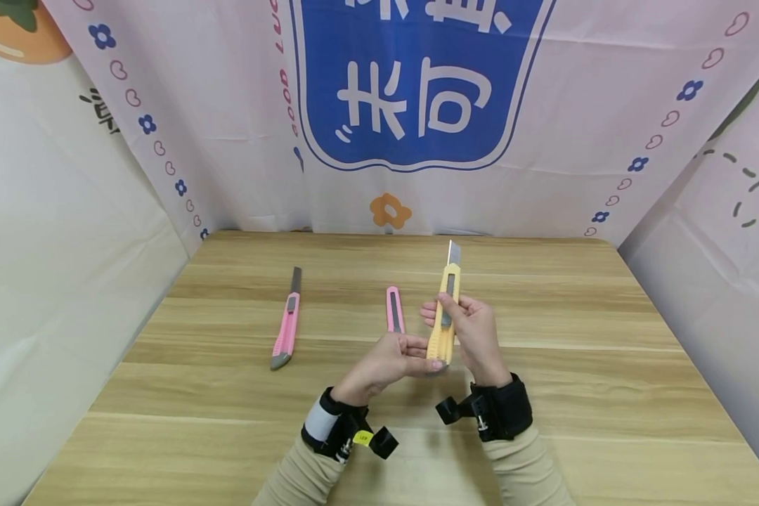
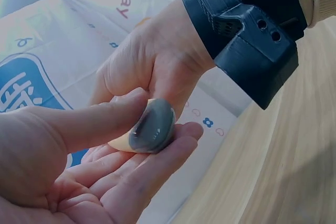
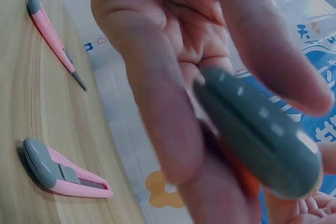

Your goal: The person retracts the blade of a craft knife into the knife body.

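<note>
The yellow cutter (image 1: 439,344) is held over the tabletop (image 1: 607,422), blade (image 1: 453,253) toward twelve o'clock, pinched by left hand (image 1: 388,364) and right hand (image 1: 478,337). Blade adjustment seems underway; steady thumb pressure on the slider (image 1: 446,320) appears needed. Two pink cutters (image 1: 286,330) (image 1: 395,309) are seen toward nine o'clock.

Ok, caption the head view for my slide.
Yellow cutter, blade out, held above a table where two pink cutters lie.

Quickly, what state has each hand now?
Left hand: holding the yellow plastic utility knife near its grey end.
Right hand: also holding it, nearer the blade.
</note>
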Demonstrator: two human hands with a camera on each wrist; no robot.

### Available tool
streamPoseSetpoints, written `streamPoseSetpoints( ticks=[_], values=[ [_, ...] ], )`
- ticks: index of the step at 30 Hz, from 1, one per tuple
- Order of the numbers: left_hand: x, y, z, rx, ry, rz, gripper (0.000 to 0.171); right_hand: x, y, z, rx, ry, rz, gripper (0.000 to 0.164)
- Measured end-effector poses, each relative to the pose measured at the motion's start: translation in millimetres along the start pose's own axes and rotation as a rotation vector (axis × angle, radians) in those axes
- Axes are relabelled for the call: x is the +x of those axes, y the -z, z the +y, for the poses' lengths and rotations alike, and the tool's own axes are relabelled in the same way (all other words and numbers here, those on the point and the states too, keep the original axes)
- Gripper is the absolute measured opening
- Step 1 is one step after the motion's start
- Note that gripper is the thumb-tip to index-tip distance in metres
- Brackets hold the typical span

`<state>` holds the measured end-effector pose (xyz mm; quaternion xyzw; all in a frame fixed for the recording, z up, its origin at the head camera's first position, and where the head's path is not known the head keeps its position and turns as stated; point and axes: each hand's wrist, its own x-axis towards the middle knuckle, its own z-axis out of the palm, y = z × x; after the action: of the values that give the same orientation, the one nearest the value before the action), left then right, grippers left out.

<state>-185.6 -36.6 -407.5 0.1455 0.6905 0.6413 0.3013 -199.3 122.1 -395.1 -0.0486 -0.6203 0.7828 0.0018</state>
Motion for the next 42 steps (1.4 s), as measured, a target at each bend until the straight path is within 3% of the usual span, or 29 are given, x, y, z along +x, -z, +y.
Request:
streamPoseSetpoints(
  ticks=[6, 13, 16, 25, 42],
  values=[
    [0.2, -1.2, 0.1, -0.006, -0.003, 0.010, 0.033, -0.2, -0.3, -1.0, 0.013, -0.003, 0.020, 0.040],
    [-0.2, -2.9, -0.1, 0.028, -0.006, 0.070, 0.034, 1.2, -3.1, 0.4, -0.010, -0.084, 0.053, 0.043],
    [-0.5, -3.4, 0.3, 0.023, 0.007, 0.089, 0.033, 1.2, -4.2, 1.6, -0.008, -0.078, 0.058, 0.045],
    [-0.1, -4.2, -0.3, 0.003, -0.003, 0.048, 0.032, -0.4, -3.3, 2.3, 0.012, -0.033, 0.047, 0.040],
    [-1.3, -2.7, 0.0, -0.021, 0.011, 0.040, 0.034, -0.7, -2.6, 1.9, 0.026, -0.021, 0.026, 0.039]
  ],
)
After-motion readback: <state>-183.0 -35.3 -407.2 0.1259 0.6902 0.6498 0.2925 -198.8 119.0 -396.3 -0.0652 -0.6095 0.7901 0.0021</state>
